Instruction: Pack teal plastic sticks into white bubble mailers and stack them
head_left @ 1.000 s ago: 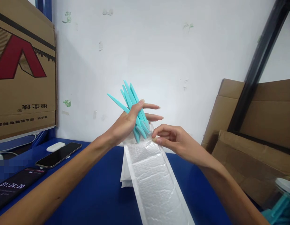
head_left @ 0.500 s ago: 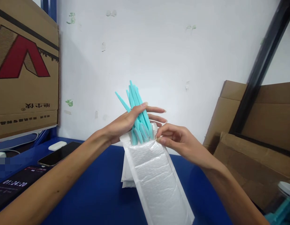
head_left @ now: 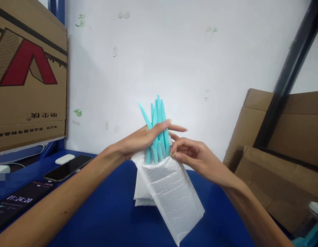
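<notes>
A bunch of several turquoise eyebrow razors (head_left: 159, 116) is in my left hand (head_left: 151, 135), the thumb across their tapered handles and some fingers stretched out behind. Their wider heads point down into the mouth of a white bubble mailer (head_left: 174, 195). My right hand (head_left: 192, 154) pinches that mailer's upper right edge between thumb and fingers. Slanting down to the right, the mailer hangs over the blue table. Behind it lie more white mailers (head_left: 142, 193), partly hidden.
On the blue table (head_left: 104, 212) at the left are two phones (head_left: 68, 168) and a white case (head_left: 65, 159). A printed carton (head_left: 30, 103) stands above them. Cardboard (head_left: 274, 185) leans at the right beside a dark post (head_left: 279, 89). A lidded clear container (head_left: 313, 223) sits lower right.
The razors have shifted slightly right and down, now more upright, with their heads a little deeper at the mailer's mouth. The mailer's lower end has swung up and left.
</notes>
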### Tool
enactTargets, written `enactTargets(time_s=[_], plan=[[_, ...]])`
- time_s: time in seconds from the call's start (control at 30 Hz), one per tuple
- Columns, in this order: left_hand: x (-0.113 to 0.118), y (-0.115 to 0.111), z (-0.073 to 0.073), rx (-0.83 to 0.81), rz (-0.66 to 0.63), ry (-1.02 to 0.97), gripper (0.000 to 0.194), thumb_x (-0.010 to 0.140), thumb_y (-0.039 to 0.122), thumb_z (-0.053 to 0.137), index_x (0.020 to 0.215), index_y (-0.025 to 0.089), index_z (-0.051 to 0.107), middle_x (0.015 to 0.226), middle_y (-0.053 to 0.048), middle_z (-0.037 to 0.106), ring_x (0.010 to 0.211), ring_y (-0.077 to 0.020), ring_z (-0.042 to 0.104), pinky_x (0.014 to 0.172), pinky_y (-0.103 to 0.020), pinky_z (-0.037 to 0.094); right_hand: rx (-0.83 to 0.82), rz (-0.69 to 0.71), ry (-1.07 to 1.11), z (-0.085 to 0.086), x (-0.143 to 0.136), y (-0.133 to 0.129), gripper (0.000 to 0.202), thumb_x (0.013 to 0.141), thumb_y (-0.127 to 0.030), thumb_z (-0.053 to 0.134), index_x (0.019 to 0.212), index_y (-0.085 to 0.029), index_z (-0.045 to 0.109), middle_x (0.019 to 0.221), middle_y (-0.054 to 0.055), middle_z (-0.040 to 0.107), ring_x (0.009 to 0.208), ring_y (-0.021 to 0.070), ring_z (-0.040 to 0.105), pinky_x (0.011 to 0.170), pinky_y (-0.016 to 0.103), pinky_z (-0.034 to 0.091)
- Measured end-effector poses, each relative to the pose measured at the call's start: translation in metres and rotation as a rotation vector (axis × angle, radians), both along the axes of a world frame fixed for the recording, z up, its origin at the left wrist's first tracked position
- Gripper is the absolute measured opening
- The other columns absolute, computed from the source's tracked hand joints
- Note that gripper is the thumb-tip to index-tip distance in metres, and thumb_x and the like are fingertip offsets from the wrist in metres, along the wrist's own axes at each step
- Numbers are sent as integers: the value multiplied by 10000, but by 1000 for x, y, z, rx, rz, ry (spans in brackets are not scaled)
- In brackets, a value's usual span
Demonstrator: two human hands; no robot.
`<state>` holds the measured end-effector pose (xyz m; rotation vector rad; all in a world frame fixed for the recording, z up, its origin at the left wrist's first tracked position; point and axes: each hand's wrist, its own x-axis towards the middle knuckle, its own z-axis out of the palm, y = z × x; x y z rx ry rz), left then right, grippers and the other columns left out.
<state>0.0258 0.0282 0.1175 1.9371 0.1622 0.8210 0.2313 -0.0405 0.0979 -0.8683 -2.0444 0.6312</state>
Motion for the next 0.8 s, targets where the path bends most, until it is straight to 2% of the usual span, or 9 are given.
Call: enactTargets(time_s=[0.23, 0.37, 0.43, 0.53, 0.6, 0.7, 0.8], plan=[[4, -1, -2, 58, 86, -27, 537, 1004, 619, 353, 1299, 298, 665, 1165, -58, 740, 1123, -273, 667, 985, -400, 497, 46, -7, 36, -2, -3, 2, 72, 964, -348, 632, 986, -283, 652, 869, 12, 601, 923, 200, 594, 842, 341, 490], [2, -1, -1, 136, 120, 47, 533, 1015, 606, 320, 1310, 319, 659, 1226, -33, 732, 1214, -280, 621, 1053, -403, 437, 45, 1, 99, -2, -6, 3, 80, 970, -339, 626, 984, -268, 659, 962, 8, 602, 872, 155, 578, 776, 288, 476], [1, -1, -1, 185, 137, 105, 504, 1022, 593, 311, 1324, 363, 643, 1295, -1, 703, 1283, -277, 574, 1107, -406, 376, 58, -22, 110, -2, -6, 3, 87, 963, -338, 637, 979, -260, 671, 1006, 12, 595, 853, 144, 569, 746, 276, 468], [-1, 0, -1, 228, 176, 165, 472, 1016, 596, 337, 1372, 409, 585, 1437, 29, 602, 1379, -272, 479, 1153, -421, 308, 77, -33, 121, -3, -8, 3, 97, 965, -341, 635, 977, -251, 668, 898, 0, 590, 804, 138, 549, 713, 271, 446], [-2, 2, -2, 261, 224, 155, 475, 993, 615, 395, 1362, 390, 591, 1465, 19, 571, 1378, -275, 470, 1143, -414, 318, 69, -28, 153, -4, -10, 4, 103, 966, -346, 634, 984, -249, 664, 851, -6, 598, 797, 139, 548, 710, 272, 438], [-3, 7, -3, 322, 266, 146, 438, 955, 623, 474, 1123, 293, 708, 1213, -24, 705, 1144, -279, 617, 967, -367, 453, 51, -57, 232, -6, -11, 6, 121, 947, -357, 659, 984, -242, 674, 875, 2, 638, 824, 149, 577, 736, 285, 453], [-4, 10, -3, 337, 330, 169, 390, 924, 603, 538, 874, 241, 675, 903, -9, 701, 869, -241, 636, 741, -316, 464, 66, -90, 309, -8, -11, 8, 142, 921, -356, 694, 993, -234, 685, 866, 5, 671, 826, 155, 609, 757, 295, 475]])
